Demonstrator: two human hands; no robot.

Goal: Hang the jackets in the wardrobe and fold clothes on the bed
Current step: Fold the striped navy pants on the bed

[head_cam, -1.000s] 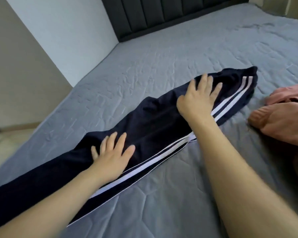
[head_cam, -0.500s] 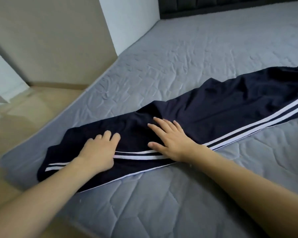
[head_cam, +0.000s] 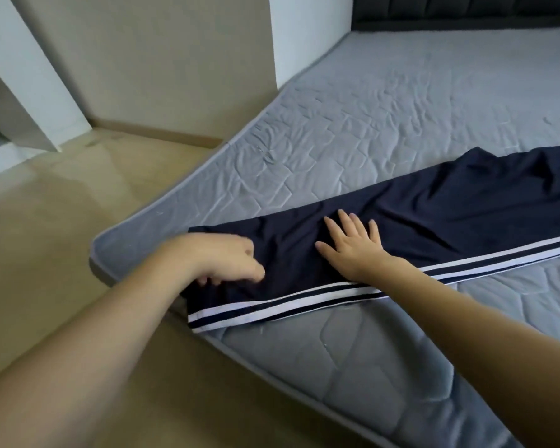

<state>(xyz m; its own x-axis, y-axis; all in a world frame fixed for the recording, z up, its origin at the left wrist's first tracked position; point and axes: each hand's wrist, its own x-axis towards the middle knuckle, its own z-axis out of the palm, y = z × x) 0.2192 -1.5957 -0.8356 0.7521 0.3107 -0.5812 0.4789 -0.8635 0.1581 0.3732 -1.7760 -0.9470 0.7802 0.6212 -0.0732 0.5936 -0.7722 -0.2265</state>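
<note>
1. Navy track pants [head_cam: 417,227] w/ white side stripes lay flat along the bed [head_cam: 401,124], cuff end at the corner near 8 o'clock.
2. Left hand [head_cam: 220,260] had fingers curled, gripping fabric near the cuff.
3. Right hand [head_cam: 353,247] lay flat, fingers spread, pressing the leg, at 3 o'clock of the left.

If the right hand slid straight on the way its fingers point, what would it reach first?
The right hand lies flat on the navy trousers, fingers pointing up the bed. It would likely cross more trouser cloth, then meet bare mattress; nothing else shows in that line.
</note>
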